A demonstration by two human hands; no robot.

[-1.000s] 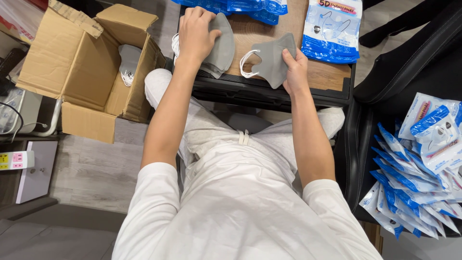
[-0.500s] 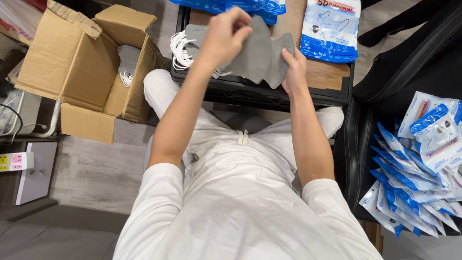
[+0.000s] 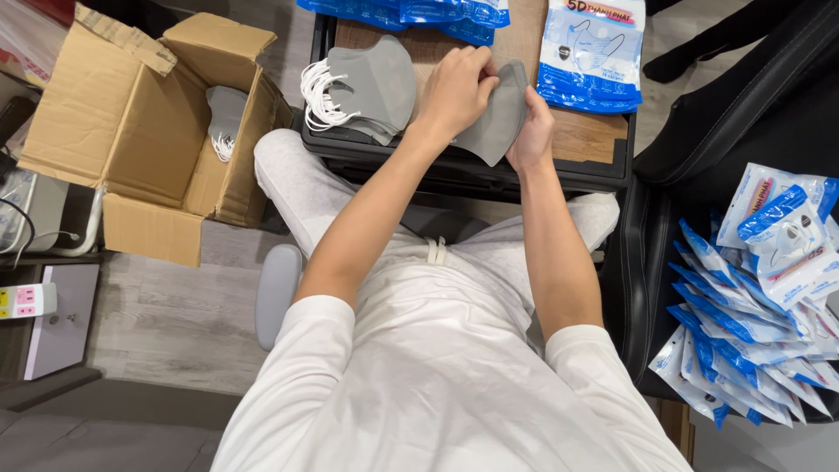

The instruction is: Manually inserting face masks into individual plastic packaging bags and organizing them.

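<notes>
Here we pinch a folded grey mask (image 3: 496, 118) between left hand (image 3: 456, 87) and right hand (image 3: 533, 131), both closed on it; beside our grip, the mask stack (image 3: 367, 87).

This looks like a small home packing station: a pile of blue-and-white plastic mask packets (image 3: 759, 306) on the black chair at right, an open brown cardboard box (image 3: 149, 131) on the wood-look floor at upper left, stacked grey fabric face masks (image 3: 371, 87) on a black-rimmed wooden tray-table (image 3: 577, 140) at top
</notes>
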